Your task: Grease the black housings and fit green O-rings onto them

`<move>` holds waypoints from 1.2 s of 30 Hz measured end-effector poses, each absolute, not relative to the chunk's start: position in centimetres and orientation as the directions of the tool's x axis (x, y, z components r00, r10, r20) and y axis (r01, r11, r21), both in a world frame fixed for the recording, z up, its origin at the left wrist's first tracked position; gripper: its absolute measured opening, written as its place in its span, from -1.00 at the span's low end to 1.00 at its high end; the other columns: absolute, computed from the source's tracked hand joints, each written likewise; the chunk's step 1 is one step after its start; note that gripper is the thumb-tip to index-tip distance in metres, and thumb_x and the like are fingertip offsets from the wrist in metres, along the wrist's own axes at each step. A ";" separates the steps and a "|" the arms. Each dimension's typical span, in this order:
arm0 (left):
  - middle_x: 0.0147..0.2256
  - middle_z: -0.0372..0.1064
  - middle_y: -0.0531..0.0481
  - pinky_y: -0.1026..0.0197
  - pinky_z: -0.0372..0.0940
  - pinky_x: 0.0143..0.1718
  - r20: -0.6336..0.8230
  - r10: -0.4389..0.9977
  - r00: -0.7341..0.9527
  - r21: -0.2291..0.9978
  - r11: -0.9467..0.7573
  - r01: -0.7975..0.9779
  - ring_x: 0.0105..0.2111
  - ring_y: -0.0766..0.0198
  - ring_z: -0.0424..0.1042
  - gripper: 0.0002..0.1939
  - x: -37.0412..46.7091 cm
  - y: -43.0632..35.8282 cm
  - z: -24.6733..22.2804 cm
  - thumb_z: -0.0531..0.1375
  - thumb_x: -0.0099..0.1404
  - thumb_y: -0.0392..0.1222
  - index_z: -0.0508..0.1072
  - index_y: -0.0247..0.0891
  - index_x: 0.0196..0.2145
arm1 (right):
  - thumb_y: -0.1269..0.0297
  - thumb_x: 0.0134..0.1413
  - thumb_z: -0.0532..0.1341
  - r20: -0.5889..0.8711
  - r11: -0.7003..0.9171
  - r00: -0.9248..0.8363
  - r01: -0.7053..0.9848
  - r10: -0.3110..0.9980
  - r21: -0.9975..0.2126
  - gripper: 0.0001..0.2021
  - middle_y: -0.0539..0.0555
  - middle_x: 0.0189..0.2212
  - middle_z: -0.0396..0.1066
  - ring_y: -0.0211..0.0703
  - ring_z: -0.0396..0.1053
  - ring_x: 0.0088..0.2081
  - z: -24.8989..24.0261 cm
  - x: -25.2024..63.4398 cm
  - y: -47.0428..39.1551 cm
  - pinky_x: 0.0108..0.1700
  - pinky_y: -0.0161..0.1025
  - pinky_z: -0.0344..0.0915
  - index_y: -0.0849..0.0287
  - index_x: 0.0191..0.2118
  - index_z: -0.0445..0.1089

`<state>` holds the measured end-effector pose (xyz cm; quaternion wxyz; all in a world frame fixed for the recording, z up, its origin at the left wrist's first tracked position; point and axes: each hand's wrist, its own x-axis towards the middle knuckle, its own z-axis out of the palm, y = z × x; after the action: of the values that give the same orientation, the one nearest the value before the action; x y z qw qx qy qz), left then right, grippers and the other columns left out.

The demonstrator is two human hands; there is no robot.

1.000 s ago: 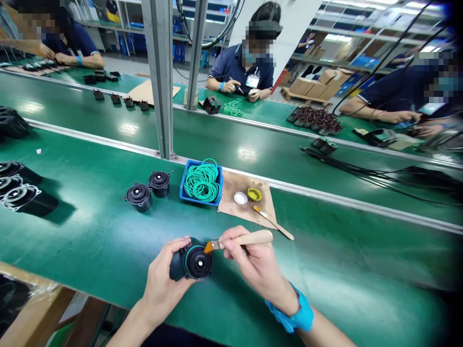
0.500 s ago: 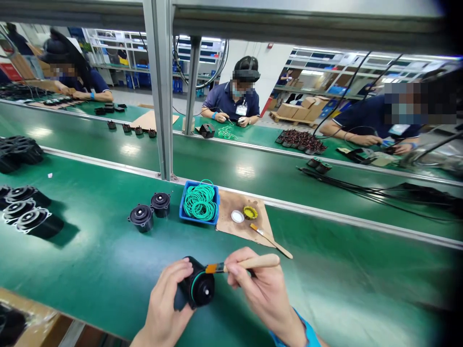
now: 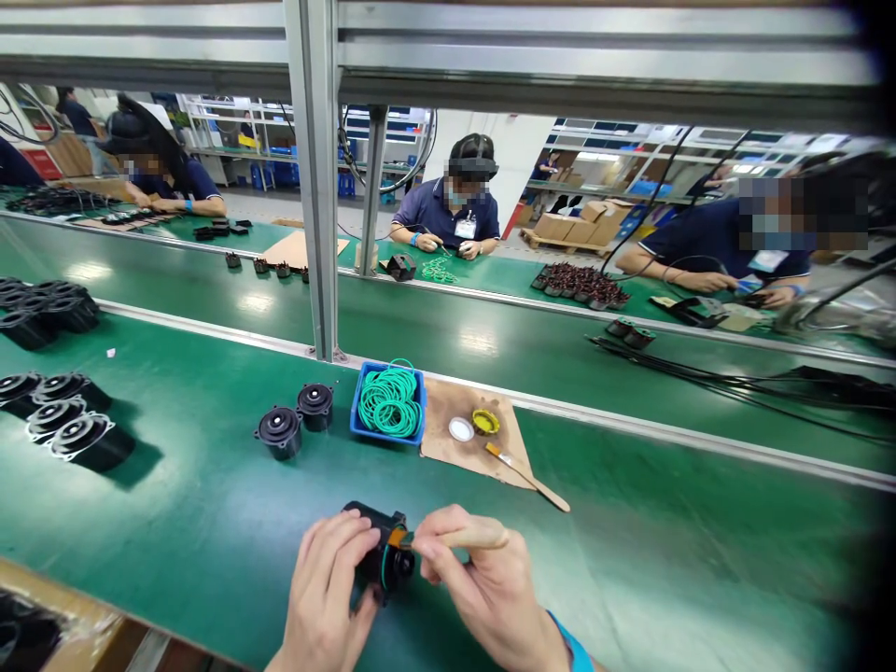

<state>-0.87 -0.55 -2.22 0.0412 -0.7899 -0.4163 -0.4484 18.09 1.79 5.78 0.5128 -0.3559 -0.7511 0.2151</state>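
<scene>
My left hand (image 3: 327, 586) grips a black cylindrical housing (image 3: 371, 541) from its left side, just over the green bench. Around the housing's front end runs a green rubber ring (image 3: 385, 566). Between the fingers of my right hand (image 3: 483, 583) is a wooden-handled paintbrush (image 3: 476, 533), its orange bristles touching the housing near the ring. Past my hands stands a blue bin (image 3: 387, 436) full of green rings (image 3: 388, 401). Two more black housings (image 3: 278, 431) stand upright left of the bin.
Right of the bin, a stained cardboard sheet (image 3: 448, 457) bears a white lid (image 3: 460, 429), a yellow cap (image 3: 485, 422) and a second brush (image 3: 528, 478). More housings (image 3: 91, 439) stand at left. A metal post (image 3: 318, 187) rises mid-bench; co-workers (image 3: 448, 210) sit beyond.
The housing has turned so its front end faces more to the right. My right hand has moved slightly left and down with the brush. The whole view has shifted a little.
</scene>
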 end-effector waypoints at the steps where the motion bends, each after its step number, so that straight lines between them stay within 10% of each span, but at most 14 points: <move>1: -0.12 0.51 -0.19 0.07 0.43 -0.04 0.742 0.624 0.246 0.314 -0.647 0.695 -0.06 0.06 0.51 -0.66 -0.8 -0.5 -2.1 0.16 0.26 -0.39 0.40 -0.31 0.01 | 0.31 0.38 0.09 0.647 0.693 -0.251 0.312 0.720 -0.650 -0.73 -0.05 -0.57 0.42 -0.34 0.37 -0.62 5.9 18.0 1.7 -0.54 -0.42 0.32 0.13 -0.41 0.31; 18: -0.10 0.50 -0.06 0.15 0.49 -0.12 0.494 0.867 0.060 0.678 -0.428 0.597 -0.12 0.10 0.54 -0.40 -1.6 -0.2 -2.9 0.43 -0.03 -0.32 0.39 -0.16 -0.02 | 0.31 0.45 -0.19 0.628 0.914 -0.664 0.280 0.405 -0.294 -0.57 0.01 -0.65 0.25 -0.21 0.15 -0.61 5.4 18.9 1.2 -0.52 -0.26 0.18 0.17 -0.40 0.29; 27: -0.12 0.56 -0.04 0.18 0.40 0.02 0.094 0.990 -0.105 0.985 -0.078 0.153 -0.06 0.08 0.52 -0.30 -1.2 -0.2 -2.7 0.47 -0.24 -0.48 0.46 -0.22 -0.09 | 0.25 0.46 -0.07 0.593 0.622 -0.187 0.254 0.783 -0.741 -0.75 -0.01 -0.38 0.47 -0.25 0.42 -0.42 6.1 21.4 1.5 -0.35 -0.36 0.36 0.01 -0.04 0.34; 31: -0.13 0.54 -0.05 0.16 0.43 -0.03 0.185 0.980 -0.067 0.959 -0.165 0.230 -0.10 0.07 0.53 -0.33 -1.1 -0.3 -2.9 0.51 -0.21 -0.31 0.45 -0.21 -0.09 | 0.19 0.35 0.13 0.477 0.552 -0.280 0.364 0.833 -0.750 -0.89 0.05 -0.22 0.46 -0.16 0.46 -0.18 5.6 20.7 1.8 -0.14 -0.31 0.37 0.06 -0.23 0.30; 36: -0.16 0.45 -0.11 0.11 0.43 -0.14 0.537 0.840 -0.079 0.749 -0.432 0.503 -0.17 0.09 0.50 -0.55 0.2 -0.4 -3.7 0.24 0.21 0.18 0.40 -0.20 -0.11 | -0.04 -0.29 0.53 0.326 0.446 -0.310 0.509 0.893 -0.737 -0.39 0.06 -0.22 0.36 -0.05 0.37 -0.21 4.8 18.5 1.4 -0.21 -0.24 0.33 0.07 -0.30 0.13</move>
<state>0.16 -0.40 -3.69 -0.1590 -0.6597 -0.5086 -0.5299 18.48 1.42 4.78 0.3684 -0.4573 -0.7663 0.2609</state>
